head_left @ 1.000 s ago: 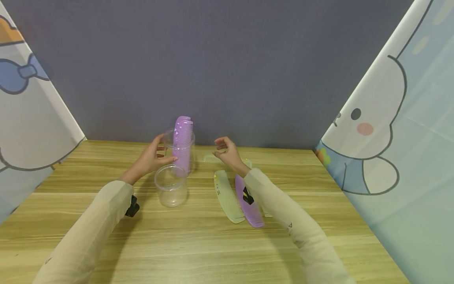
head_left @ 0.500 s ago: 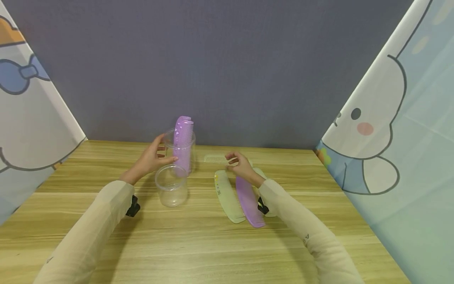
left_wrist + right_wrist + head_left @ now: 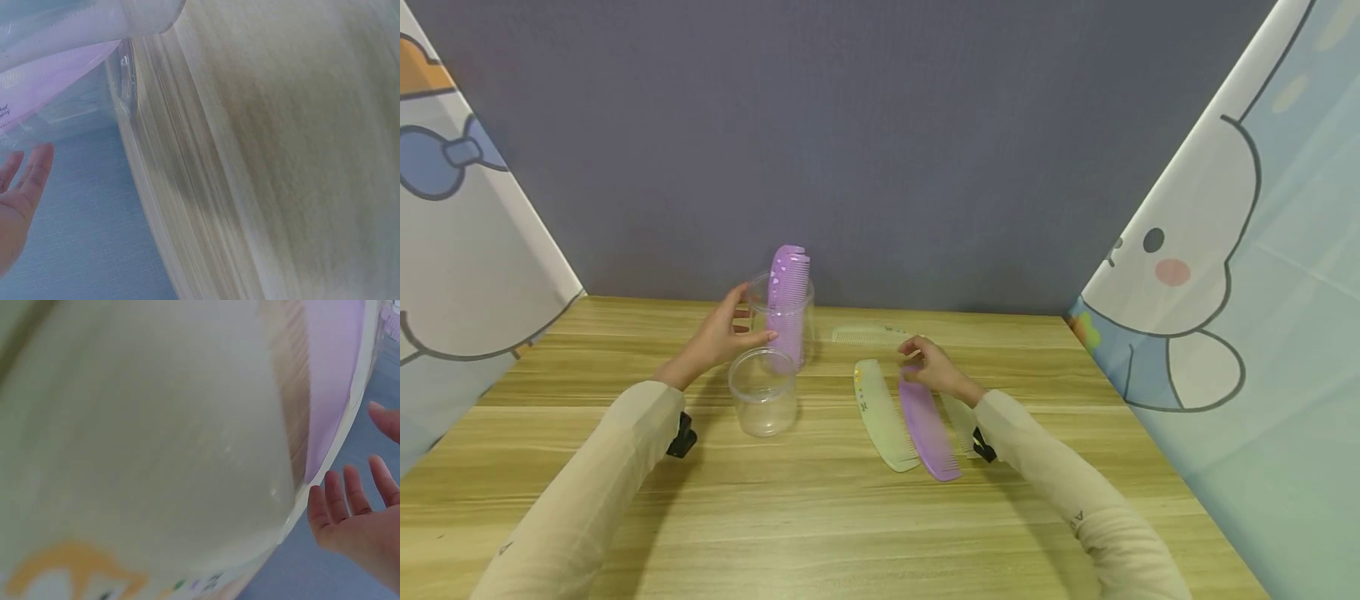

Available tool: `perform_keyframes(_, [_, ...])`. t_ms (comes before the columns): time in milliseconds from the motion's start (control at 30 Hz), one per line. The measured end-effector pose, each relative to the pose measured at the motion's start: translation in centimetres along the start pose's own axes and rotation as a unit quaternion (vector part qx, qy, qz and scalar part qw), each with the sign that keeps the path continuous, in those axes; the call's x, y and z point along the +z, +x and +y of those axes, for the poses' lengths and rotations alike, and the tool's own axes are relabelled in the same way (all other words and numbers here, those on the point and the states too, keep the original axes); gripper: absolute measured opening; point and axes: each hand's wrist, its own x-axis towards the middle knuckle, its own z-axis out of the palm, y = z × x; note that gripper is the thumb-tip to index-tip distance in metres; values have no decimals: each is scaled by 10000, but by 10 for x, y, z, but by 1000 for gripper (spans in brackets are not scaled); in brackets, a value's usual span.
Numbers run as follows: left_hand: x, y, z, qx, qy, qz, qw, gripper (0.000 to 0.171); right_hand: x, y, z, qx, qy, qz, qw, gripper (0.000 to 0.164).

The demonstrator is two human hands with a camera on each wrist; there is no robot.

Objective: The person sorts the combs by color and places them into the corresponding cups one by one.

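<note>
My left hand (image 3: 718,337) holds the rear clear plastic cup (image 3: 809,329), thumb in front and fingers behind. In the left wrist view its fingers (image 3: 39,165) meet the cup wall (image 3: 81,115). A purple comb (image 3: 787,292) with hearts stands upright inside that cup. My right hand (image 3: 936,367), fingers loosely bent, hovers at the upper end of a purple comb (image 3: 928,429) lying on the table. Pale green combs lie on both sides of it, one at left (image 3: 878,412) and one at right (image 3: 957,421), partly hidden by the wrist.
A second clear cup (image 3: 763,408) stands in front of the first. Another pale green comb (image 3: 868,336) lies crosswise near the back of the wooden table (image 3: 820,525). A grey wall (image 3: 925,167) rises behind, with cartoon-printed sheets on both sides.
My right hand has moved right and toward me, from beside the rear comb to over the purple comb's upper end. The left hand, cups and combs have stayed put.
</note>
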Motion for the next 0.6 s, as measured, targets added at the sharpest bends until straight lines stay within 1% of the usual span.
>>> perform_keyframes(167, [0, 0, 1, -13, 49, 3, 10000, 98, -5, -3, 4, 75, -383, -159, 9991, 48])
perform_keyframes(233, [0, 0, 1, -4, 57, 3, 10000, 98, -7, -4, 5, 37, -525, -198, 9984, 48])
perform_keyframes(400, [0, 0, 1, 29, 52, 17, 10000, 98, -11, -6, 3, -89, -649, -419, 9970, 49])
perform_keyframes(600, [0, 0, 0, 31, 29, 12, 10000, 98, -12, -5, 5, -28, -1007, -714, 9924, 53])
